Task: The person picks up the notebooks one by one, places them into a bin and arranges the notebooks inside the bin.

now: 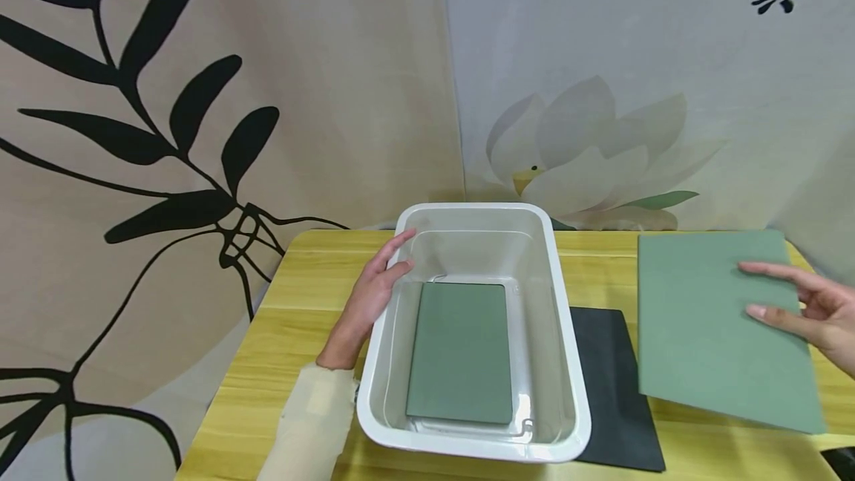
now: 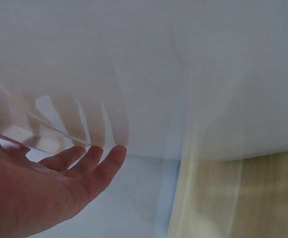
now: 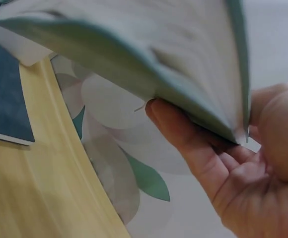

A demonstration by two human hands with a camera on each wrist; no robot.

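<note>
In the head view, grips the left rim of a white tub (image 1: 467, 447) with the left hand (image 1: 375, 292), forefinger and thumb lying over the edge. Wears a pale sleeve (image 1: 310, 421) on that arm. Shows a smaller green book (image 1: 461, 355) flat on the tub's floor, closer to the left wall than to the right. Holds a larger green book (image 1: 701, 332) in the right hand (image 1: 828, 318) over the right side of a wooden table (image 1: 300, 303), with thumb and forefinger on the cover near the right edge. Shows also a dark book (image 1: 621, 392) between tub and larger green book, partly hidden by the tub, and a black object (image 1: 840, 462) cut off at the lower right corner. Bears black leaves (image 1: 203, 99) and a pale flower (image 1: 581, 184) on the backdrop.

In the left wrist view, touches the tub's pale outer surface with fingertips, doubled there by dim reflections. Cannot tell the thumb's place from here.

In the right wrist view, grips the larger green book by its edge, with fingers bent against the cover. Shows pale pages between parted covers, and the dark book on the table at left
</note>
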